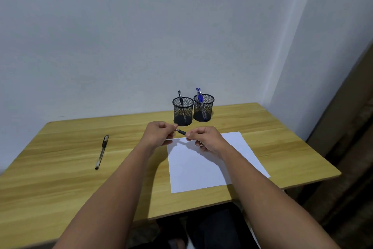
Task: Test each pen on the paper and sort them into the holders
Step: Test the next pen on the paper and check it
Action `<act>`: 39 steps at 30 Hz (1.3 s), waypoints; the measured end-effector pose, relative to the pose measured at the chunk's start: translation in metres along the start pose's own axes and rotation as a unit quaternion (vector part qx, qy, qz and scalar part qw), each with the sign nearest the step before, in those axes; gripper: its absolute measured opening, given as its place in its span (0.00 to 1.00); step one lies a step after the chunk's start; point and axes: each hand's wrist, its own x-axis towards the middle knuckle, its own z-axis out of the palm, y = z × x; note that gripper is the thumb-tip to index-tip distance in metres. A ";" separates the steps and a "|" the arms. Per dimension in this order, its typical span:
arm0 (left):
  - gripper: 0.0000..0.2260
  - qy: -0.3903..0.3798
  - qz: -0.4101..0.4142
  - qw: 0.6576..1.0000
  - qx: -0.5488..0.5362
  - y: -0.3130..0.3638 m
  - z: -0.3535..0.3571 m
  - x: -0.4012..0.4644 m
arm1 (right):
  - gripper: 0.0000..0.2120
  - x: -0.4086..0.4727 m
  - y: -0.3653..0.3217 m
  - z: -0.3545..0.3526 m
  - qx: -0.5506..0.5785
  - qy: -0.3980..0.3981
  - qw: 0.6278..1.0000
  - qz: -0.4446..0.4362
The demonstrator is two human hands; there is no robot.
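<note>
Both hands meet above the far edge of the paper (210, 164) on the tabletop (60, 184). The left hand (158, 134) pinches one end of a dark pen (181, 132), its grip clamped there; the right hand (205, 138) curls round the other end, grip clamped likewise. Behind them stand two mesh holders, touching: the left holder (183, 112) has one black pen (180, 98), the right holder (203, 108) has blue pens (199, 96). A loose pen (102, 152) lies well apart to the left
</note>
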 end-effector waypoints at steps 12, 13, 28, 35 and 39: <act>0.08 0.014 -0.010 0.996 -0.086 0.003 -0.007 0.001 | 0.05 0.004 -0.007 -0.008 0.157 -0.016 0.987 0.019; 0.08 0.014 -0.007 0.995 -0.100 0.004 -0.008 0.000 | 0.06 0.005 -0.010 -0.008 0.194 -0.015 0.981 0.018; 0.36 -0.021 0.251 0.799 0.545 -0.070 -0.025 -0.012 | 0.14 0.037 -0.016 -0.021 0.237 0.210 0.947 -0.053; 0.42 -0.009 0.228 0.809 0.541 -0.081 -0.029 -0.008 | 0.07 0.036 0.004 -0.011 0.153 0.230 0.960 -0.045; 0.38 0.010 0.225 0.805 0.549 -0.085 -0.029 -0.011 | 0.09 0.041 0.026 -0.013 0.179 0.198 0.964 -0.023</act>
